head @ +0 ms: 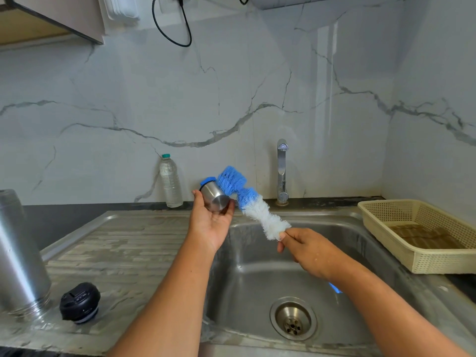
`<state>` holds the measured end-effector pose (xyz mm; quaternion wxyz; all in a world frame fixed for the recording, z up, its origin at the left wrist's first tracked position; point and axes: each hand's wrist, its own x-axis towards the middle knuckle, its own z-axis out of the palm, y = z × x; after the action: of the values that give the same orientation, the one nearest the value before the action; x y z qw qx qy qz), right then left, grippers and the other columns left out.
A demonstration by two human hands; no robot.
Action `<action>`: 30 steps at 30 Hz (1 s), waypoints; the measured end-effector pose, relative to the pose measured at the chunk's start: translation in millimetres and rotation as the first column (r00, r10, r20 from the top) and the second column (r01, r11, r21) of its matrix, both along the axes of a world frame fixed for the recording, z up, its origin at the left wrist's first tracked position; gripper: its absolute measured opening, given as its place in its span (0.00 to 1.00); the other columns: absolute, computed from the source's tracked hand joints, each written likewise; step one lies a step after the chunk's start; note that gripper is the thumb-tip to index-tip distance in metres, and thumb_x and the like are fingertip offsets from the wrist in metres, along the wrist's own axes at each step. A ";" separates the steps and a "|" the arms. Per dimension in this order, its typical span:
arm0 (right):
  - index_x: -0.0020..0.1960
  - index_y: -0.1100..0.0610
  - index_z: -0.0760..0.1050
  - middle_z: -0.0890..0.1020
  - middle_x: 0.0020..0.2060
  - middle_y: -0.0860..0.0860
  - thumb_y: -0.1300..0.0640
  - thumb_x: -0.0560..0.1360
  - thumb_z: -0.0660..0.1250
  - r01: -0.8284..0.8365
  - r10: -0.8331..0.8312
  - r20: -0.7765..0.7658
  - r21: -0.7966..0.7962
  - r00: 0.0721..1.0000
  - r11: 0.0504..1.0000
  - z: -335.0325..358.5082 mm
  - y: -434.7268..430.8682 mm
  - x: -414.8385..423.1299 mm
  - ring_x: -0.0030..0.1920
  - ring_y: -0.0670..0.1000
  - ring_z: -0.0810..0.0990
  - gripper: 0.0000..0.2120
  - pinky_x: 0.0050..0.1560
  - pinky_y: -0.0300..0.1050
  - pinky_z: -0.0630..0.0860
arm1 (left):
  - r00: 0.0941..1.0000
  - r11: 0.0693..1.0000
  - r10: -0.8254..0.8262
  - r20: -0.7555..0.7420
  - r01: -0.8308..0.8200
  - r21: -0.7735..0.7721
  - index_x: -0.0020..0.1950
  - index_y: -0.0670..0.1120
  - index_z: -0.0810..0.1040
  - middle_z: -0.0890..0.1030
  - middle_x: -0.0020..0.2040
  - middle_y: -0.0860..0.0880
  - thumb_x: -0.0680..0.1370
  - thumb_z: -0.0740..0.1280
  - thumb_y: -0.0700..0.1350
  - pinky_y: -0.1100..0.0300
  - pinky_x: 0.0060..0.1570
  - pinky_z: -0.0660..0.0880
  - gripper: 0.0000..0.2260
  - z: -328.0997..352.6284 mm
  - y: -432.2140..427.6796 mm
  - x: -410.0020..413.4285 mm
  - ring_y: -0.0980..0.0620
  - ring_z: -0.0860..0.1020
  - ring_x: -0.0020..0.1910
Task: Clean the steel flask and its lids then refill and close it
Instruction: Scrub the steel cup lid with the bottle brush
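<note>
My left hand (210, 220) holds a small steel cup lid (215, 198) with a blue rim, raised above the sink's left edge, its closed base facing me. My right hand (306, 247) grips the handle end of a blue and white bottle brush (253, 204); the blue bristle tip lies against the lid's rim. The steel flask (19, 256) stands upside down on the drainboard at the far left. Its black inner stopper (79, 302) sits beside it.
The steel sink basin (257, 279) with its drain (293, 319) lies below both hands. A tap (282, 171) stands behind it, with no water running. A clear plastic water bottle (170, 181) stands at the wall. A cream plastic basket (417, 233) sits to the right.
</note>
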<state>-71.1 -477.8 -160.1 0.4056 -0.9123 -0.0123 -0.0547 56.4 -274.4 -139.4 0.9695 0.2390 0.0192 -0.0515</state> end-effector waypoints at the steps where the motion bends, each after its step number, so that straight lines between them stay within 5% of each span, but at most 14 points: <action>1: 0.47 0.51 0.80 0.68 0.26 0.45 0.45 0.85 0.56 0.001 -0.001 -0.003 0.002 1.000 1.000 0.1 -0.4 0.2 0.25 0.43 0.65 0.18 0.31 0.39 0.67 | 1.000 1.000 0.004 0.000 -0.004 0.018 0.70 0.41 0.74 0.79 0.65 0.36 0.81 0.66 0.60 0.48 0.58 0.80 0.27 1.4 -1.1 -0.5 0.40 0.79 0.63; 7: 0.47 0.51 0.79 0.68 0.25 0.44 0.44 0.85 0.56 0.005 -0.006 -0.017 -0.009 1.000 1.000 -0.6 -1.1 0.4 0.23 0.42 0.64 0.18 0.28 0.37 0.66 | 1.000 0.994 -0.001 -0.021 0.003 0.107 0.72 0.40 0.72 0.80 0.64 0.35 0.86 0.62 0.54 0.48 0.49 0.82 0.21 -3.9 1.6 2.5 0.40 0.83 0.59; 11: 0.46 0.50 0.79 0.69 0.25 0.44 0.45 0.85 0.55 -0.011 0.011 -0.005 -0.025 1.000 1.000 -1.0 0.3 -0.1 0.24 0.42 0.65 0.18 0.30 0.37 0.67 | 0.996 0.991 -0.024 0.081 0.013 0.133 0.71 0.44 0.77 0.82 0.65 0.38 0.77 0.69 0.63 0.44 0.66 0.78 0.29 -2.3 -2.1 5.6 0.40 0.83 0.61; 14: 0.45 0.49 0.79 0.69 0.24 0.43 0.44 0.85 0.55 -0.018 0.018 0.006 -0.042 1.000 0.999 -2.2 4.2 1.2 0.24 0.42 0.66 0.18 0.32 0.39 0.68 | 0.994 0.966 0.027 0.110 -0.054 0.254 0.71 0.50 0.77 0.83 0.65 0.43 0.75 0.71 0.62 0.43 0.66 0.78 0.28 -6.1 -8.9 3.2 0.42 0.84 0.61; 20: 0.45 0.49 0.80 0.70 0.27 0.45 0.44 0.85 0.56 -0.069 0.067 -0.033 -0.067 0.997 0.995 -0.7 -0.1 -0.7 0.26 0.44 0.67 0.19 0.34 0.41 0.69 | 0.995 0.995 0.097 0.003 -0.097 0.029 0.67 0.42 0.75 0.85 0.57 0.36 0.82 0.66 0.60 0.47 0.54 0.82 0.24 -3.0 6.8 1.6 0.39 0.84 0.57; 26: 0.46 0.51 0.80 0.68 0.26 0.46 0.44 0.85 0.55 -0.015 0.015 -0.004 0.033 1.000 0.999 0.4 3.0 0.9 0.26 0.45 0.65 0.19 0.32 0.40 0.67 | 0.998 0.980 -0.042 0.042 0.033 0.198 0.66 0.44 0.77 0.87 0.50 0.40 0.81 0.65 0.63 0.48 0.53 0.81 0.25 -0.4 -13.1 -15.7 0.44 0.87 0.48; 30: 0.47 0.53 0.80 0.66 0.26 0.47 0.45 0.85 0.55 -0.074 0.079 -0.076 0.067 0.994 0.995 2.7 -2.7 -4.8 0.26 0.46 0.62 0.19 0.27 0.40 0.63 | 0.999 0.997 0.049 -0.013 -0.048 0.058 0.69 0.42 0.75 0.84 0.57 0.36 0.82 0.64 0.63 0.47 0.50 0.81 0.27 2.1 0.7 -5.2 0.40 0.85 0.54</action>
<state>-75.9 -480.5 -157.4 0.4365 -0.8992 -0.0297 -0.0036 51.2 -273.7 -137.3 0.9629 0.2662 0.0334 -0.0293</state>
